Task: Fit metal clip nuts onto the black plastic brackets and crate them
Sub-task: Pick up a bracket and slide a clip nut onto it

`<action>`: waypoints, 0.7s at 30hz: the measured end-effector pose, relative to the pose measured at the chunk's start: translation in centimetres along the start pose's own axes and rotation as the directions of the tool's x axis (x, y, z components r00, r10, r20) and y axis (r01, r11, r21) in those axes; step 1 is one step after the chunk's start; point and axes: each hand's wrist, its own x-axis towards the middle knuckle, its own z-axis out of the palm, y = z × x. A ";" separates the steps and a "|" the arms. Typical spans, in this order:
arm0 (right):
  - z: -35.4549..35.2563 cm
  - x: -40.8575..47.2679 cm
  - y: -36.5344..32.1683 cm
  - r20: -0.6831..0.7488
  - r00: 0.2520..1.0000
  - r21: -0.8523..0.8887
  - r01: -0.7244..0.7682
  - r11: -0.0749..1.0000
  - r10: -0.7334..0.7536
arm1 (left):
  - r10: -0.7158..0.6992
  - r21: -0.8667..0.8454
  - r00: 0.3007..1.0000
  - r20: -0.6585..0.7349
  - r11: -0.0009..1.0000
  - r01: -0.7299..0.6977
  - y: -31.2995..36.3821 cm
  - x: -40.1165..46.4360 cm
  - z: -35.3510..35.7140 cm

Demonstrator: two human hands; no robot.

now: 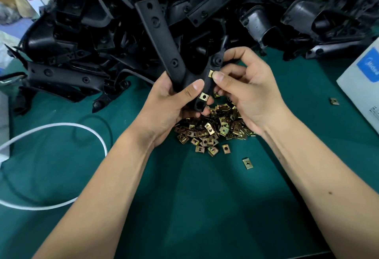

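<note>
Above the near heap of brass-coloured metal clip nuts, the left hand grips a forked black plastic bracket steady — the right hand pinches a clip nut onto its tab.

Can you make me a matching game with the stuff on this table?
Things:
1. bracket
2. pile of clip nuts
3. white cable
4. white box

Places:
A. curled on the mat at the left
B. at the right edge
C. gripped in the left hand
D. on the mat under the hands

Pairs: 1-C, 2-D, 3-A, 4-B
</note>
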 end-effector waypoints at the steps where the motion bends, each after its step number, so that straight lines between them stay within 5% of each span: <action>1: 0.0 0.0 0.1 -0.026 1.000 -0.013 -0.010 1.000 0.009 | 0.026 0.023 0.999 -0.021 0.999 -0.026 0.0 0.1 0.1; 6: 0.7 -0.2 0.7 -0.136 0.987 -0.050 -0.090 0.995 0.082 | 0.194 0.171 0.974 -0.115 0.970 -0.173 -0.7 0.4 0.9; 11: 1.5 -0.5 0.6 -0.210 0.977 -0.256 -0.021 0.966 -0.035 | 0.360 0.379 0.919 -0.161 0.882 -0.280 -1.1 0.4 1.8; 21: 2.2 -0.5 0.2 -0.304 0.952 -0.152 -0.082 0.985 0.032 | 0.522 0.600 0.842 -0.137 0.720 -0.349 -0.6 0.6 1.9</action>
